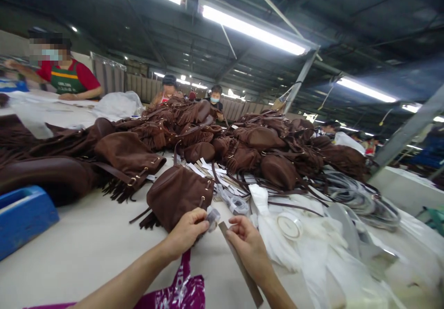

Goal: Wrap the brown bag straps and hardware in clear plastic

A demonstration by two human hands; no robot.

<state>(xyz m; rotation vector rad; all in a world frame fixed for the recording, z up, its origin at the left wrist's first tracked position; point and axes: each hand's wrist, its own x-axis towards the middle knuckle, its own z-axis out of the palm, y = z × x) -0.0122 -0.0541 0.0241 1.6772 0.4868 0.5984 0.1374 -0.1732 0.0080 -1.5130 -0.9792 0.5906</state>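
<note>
Over the front of the white table, my left hand (189,230) pinches a small bundle of clear, greyish plastic (212,218); what is inside it cannot be made out. A flat grey-brown strip (241,265) slants down from the fingertips of my right hand (249,242), thumb and fingers closed on it. Just behind my left hand lies a dark brown bag (178,193) with gold rings and fringe. A purple printed plastic bag (185,283) is below my left forearm.
More brown fringed bags (204,133) are piled across the back. A blue plastic holder (26,219) stands at left. To the right are a tape roll (289,225), white plastic sheets (312,239) and coiled clear tubing (360,202). A co-worker (71,75) works at far left.
</note>
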